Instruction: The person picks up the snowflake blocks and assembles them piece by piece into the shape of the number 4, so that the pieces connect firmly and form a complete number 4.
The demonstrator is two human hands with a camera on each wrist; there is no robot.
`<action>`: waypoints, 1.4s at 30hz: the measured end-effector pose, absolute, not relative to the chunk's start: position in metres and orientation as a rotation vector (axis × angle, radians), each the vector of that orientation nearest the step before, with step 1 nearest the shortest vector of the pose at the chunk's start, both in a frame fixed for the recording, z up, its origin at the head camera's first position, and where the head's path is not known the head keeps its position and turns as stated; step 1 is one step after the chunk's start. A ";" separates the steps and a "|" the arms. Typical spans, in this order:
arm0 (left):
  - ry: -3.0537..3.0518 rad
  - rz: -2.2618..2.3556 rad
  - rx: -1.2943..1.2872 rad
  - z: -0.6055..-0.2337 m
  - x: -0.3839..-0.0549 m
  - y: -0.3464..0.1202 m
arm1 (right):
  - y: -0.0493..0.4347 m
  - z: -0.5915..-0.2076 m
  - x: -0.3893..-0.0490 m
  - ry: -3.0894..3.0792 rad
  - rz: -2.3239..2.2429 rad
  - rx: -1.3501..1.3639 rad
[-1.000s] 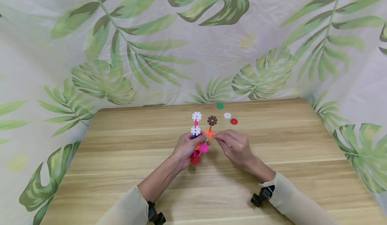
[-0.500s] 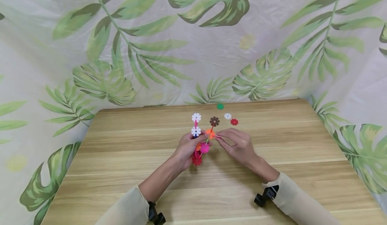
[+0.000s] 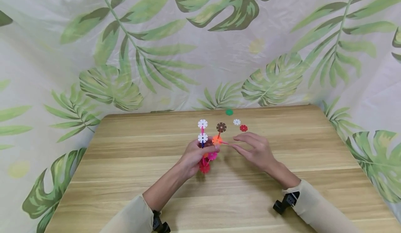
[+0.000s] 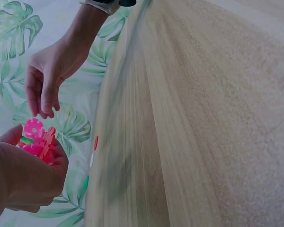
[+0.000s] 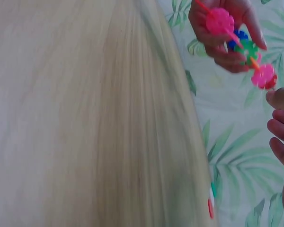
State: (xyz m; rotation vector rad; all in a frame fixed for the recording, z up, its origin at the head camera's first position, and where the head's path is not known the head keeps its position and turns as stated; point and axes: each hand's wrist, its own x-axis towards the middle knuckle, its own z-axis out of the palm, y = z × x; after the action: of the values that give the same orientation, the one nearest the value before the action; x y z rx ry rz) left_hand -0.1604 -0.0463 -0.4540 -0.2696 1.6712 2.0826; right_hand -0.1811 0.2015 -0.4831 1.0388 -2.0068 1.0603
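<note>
My left hand [image 3: 195,155] grips a linked chain of notched plastic snowflake discs, thumb across its middle. At its upper end stand two white discs [image 3: 202,138] and a brown disc [image 3: 221,127]; an orange disc [image 3: 217,140] sits below the brown one. A pink disc [image 3: 224,143], seen edge-on, juts right from the orange one. Red and pink discs [image 3: 204,168] hang below the palm, and a green disc [image 5: 247,51] shows in the right wrist view. Fingers partly cover the chain's middle. My right hand [image 3: 257,150] holds nothing, thumb and forefinger parted close to the pink disc.
Behind the hands, a loose green disc [image 3: 229,112], a white disc [image 3: 236,122] and a red disc [image 3: 243,128] lie on the wooden table [image 3: 131,163]. A leaf-patterned cloth [image 3: 163,52] hangs along the table's back edge.
The right hand's fingers have come off the pink disc and drawn back to the right, spreading apart. The pink disc stays on the orange one. The left hand keeps its grip, its thumb shifted slightly.
</note>
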 end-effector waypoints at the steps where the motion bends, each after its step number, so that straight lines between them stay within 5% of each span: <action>1: 1.677 2.080 -0.269 -0.454 -0.160 -0.046 | 0.205 -0.484 -0.182 -2.026 1.063 1.030; 42: 1.729 2.076 -0.290 -0.451 -0.156 -0.053 | 0.258 -0.514 -0.275 -2.842 1.037 0.615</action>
State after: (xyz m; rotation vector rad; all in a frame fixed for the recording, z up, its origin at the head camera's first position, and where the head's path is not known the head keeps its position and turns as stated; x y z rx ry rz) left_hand -0.1560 -0.0532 -0.4515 -0.2900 1.7291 2.0764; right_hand -0.2745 0.2577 -0.5145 0.6149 -2.8423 1.0365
